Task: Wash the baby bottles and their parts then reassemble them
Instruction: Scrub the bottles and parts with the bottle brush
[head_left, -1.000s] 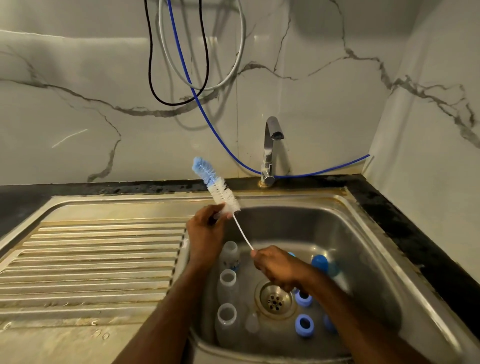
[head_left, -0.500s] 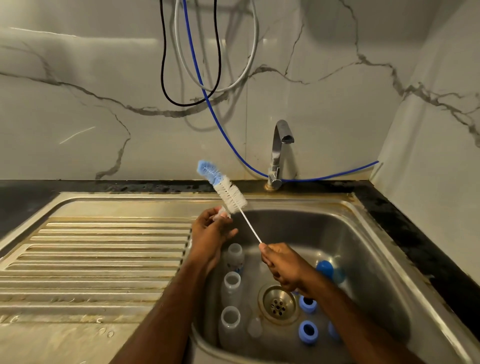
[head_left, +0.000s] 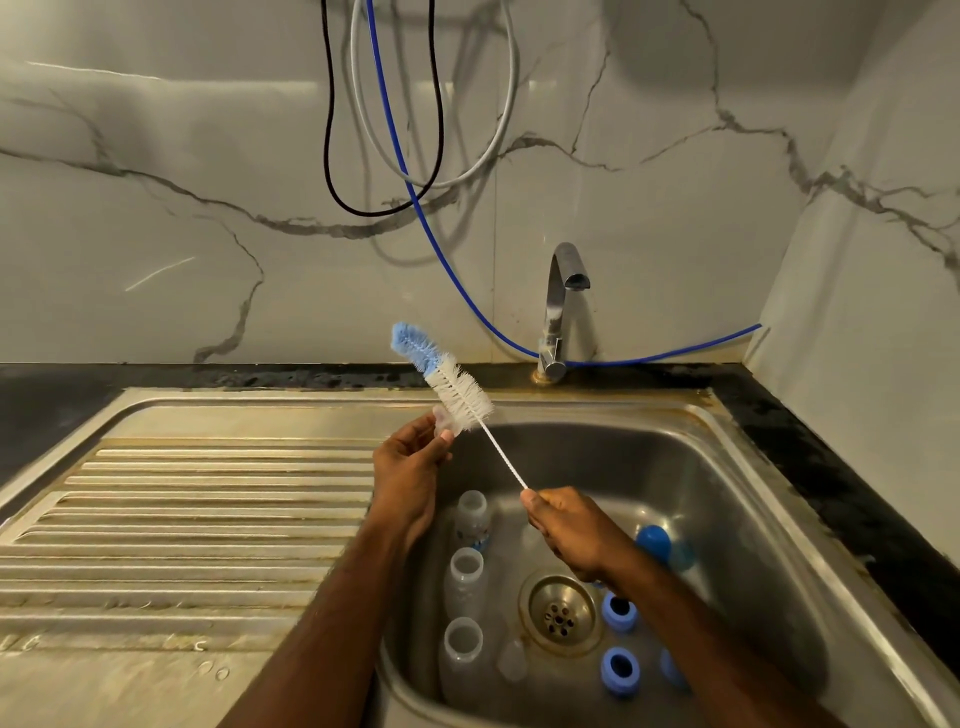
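Above a stainless-steel sink (head_left: 727, 467), the right hand (head_left: 571, 530) grips the thin wire handle of a bottle brush (head_left: 457, 389), fingers curled round its lower end, so that the brush slants up and to the left with its blue-tipped white bristle head uppermost. The left hand (head_left: 410, 467) pinches a small clear teat (head_left: 445, 420) between thumb and fingertips, touching the lower bristles (whether the bristles enter it cannot be told). In the basin, three clear baby bottles (head_left: 464, 571) lie in a row along the left wall, open mouths showing; blue screw rings (head_left: 619, 670) lie right of the drain (head_left: 561, 613), and a blue cap (head_left: 653, 540) rests further back. A tap (head_left: 563, 291) stands behind the basin; the ribbed drainboard (head_left: 182, 519) extends to the left.
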